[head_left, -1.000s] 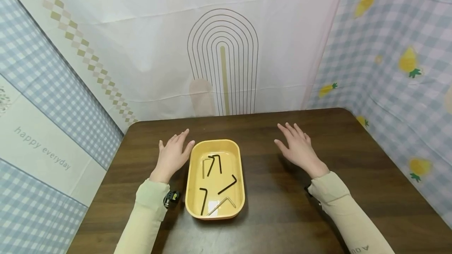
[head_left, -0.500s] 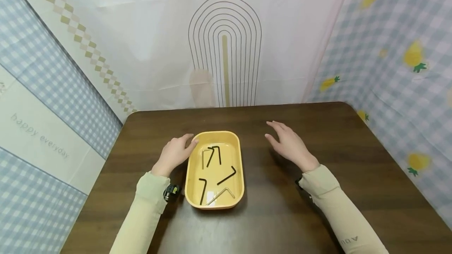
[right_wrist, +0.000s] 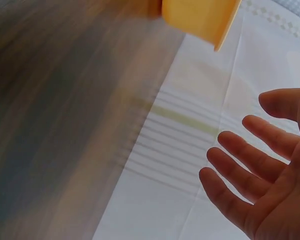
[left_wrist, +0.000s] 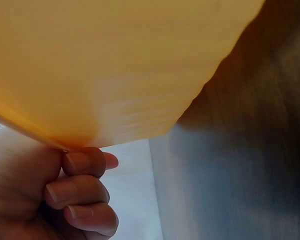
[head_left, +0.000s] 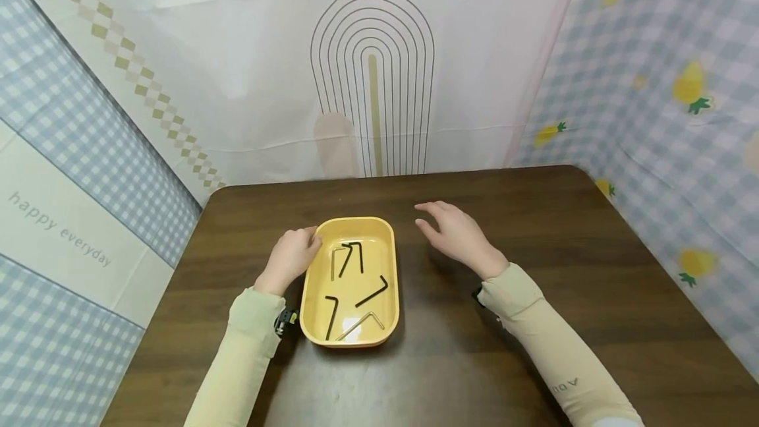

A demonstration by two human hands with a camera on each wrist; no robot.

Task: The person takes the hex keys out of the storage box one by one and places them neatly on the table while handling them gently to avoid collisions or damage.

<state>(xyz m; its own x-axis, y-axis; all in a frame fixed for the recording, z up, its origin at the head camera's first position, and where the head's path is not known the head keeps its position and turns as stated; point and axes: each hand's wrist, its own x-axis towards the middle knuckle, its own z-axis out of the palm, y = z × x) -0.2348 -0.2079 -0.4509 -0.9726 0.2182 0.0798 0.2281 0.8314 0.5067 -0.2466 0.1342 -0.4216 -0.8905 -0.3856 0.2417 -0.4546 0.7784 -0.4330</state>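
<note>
A yellow rectangular tray sits on the table, left of the middle. Inside lie several L-shaped hex keys, mostly black ones such as the black hex key, along with silvery ones like the silver hex key. My left hand pinches the tray's rim at its far left corner; in the left wrist view the fingers are curled beneath the thumb at the tray's edge. To the right of the tray, my right hand hovers with fingers spread and holds nothing; the right wrist view shows its palm side.
The dark wooden table reaches back to a white patterned cloth hung behind it. Checked cloths hang at both sides. A small black device is strapped at the left wrist, beside the tray's left wall.
My right hand has moved left toward the tray. The fingers of my left hand have come from lying loose beside the tray to gripping its rim. The hex keys lie as before.
</note>
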